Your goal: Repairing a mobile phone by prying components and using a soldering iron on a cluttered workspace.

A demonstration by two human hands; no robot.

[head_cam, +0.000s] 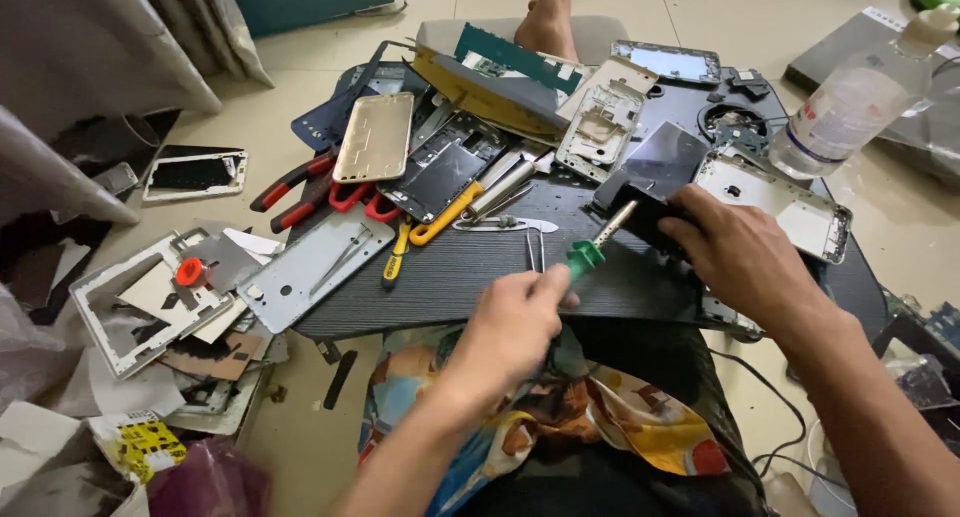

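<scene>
My left hand (512, 322) grips a green-handled screwdriver (592, 252) by the handle, its metal shaft slanting up and right. The tip meets a small black device (640, 212) lying on a dark ribbed board (440, 277). My right hand (735, 252) rests on that black device and holds it down from the right. A silver phone frame (790, 212) lies just beyond my right hand. Tweezers (535, 247) lie on the board close to the screwdriver handle.
Phone parts crowd the far side: a gold back cover (375, 137), red-handled pliers (295, 192), a yellow-handled tool (440, 217), a grey plate (305, 267). A clear plastic bottle (850, 102) lies at right. Another person's foot (550, 22) shows at the back. Cables trail at lower right.
</scene>
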